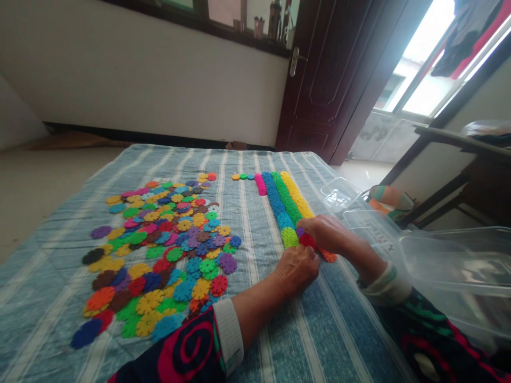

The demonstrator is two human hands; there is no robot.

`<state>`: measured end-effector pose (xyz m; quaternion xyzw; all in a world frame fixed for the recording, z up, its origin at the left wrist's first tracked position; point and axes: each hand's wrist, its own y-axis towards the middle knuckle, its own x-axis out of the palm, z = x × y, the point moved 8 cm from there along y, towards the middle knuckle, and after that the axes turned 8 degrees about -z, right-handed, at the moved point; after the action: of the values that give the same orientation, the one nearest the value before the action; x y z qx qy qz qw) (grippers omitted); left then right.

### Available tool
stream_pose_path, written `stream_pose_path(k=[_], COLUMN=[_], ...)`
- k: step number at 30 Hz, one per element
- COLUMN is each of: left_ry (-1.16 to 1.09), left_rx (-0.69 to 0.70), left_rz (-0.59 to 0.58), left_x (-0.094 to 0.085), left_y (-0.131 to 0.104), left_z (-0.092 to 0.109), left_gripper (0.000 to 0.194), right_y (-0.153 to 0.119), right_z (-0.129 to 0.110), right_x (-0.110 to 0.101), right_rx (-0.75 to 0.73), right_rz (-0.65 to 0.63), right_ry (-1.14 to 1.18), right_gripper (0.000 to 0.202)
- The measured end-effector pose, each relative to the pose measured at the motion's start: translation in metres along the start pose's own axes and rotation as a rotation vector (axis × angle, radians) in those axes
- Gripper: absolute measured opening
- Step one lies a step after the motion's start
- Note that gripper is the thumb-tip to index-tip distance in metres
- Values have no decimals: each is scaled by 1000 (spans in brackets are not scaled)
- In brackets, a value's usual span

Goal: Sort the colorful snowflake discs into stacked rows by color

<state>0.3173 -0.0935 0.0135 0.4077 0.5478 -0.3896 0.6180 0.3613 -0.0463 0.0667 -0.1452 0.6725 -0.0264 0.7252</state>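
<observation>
Both hands (297,266) (325,231) on red notched disc (307,240), sorted coloured rows (285,205) beside

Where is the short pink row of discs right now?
In the head view, the pink row lies on the striped cloth toward its far end, directly left of the blue row, right of the loose pile.

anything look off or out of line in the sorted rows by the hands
Mostly tidy. The pink row is far shorter than the blue row, and three loose discs trail off to its left.
</observation>
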Motion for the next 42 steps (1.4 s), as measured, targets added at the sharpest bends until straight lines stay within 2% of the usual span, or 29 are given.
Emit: stream_pose_path(k=[15,21,28,31,37,39,42], left_ry=[-6,16,18,-12,-51,-58,-80], left_rx=[9,-4,-31,-16,62,81,123], left_rz=[20,37,76,45,12,-21,-136], left_x=[2,2,0,0,-8,-13,-21], left_y=[-1,-2,-2,-2,-4,-10,-30], left_z=[-1,-1,-3,1,14,17,23], left_gripper=[31,30,31,30,27,26,26], right_y=[0,-7,-15,-21,-40,-45,-46], right_z=[-2,7,0,-8,-27,-33,-41], right_x=[-2,-17,-23,-23,-34,-39,-42], right_rx=[-9,51,45,-13,-153,-169,-149], right_rz=[19,169,259,338,614,689,765], right_ry=[34,59,142,188,269,298,379], right_gripper=[21,33,28,25,28,30,27])
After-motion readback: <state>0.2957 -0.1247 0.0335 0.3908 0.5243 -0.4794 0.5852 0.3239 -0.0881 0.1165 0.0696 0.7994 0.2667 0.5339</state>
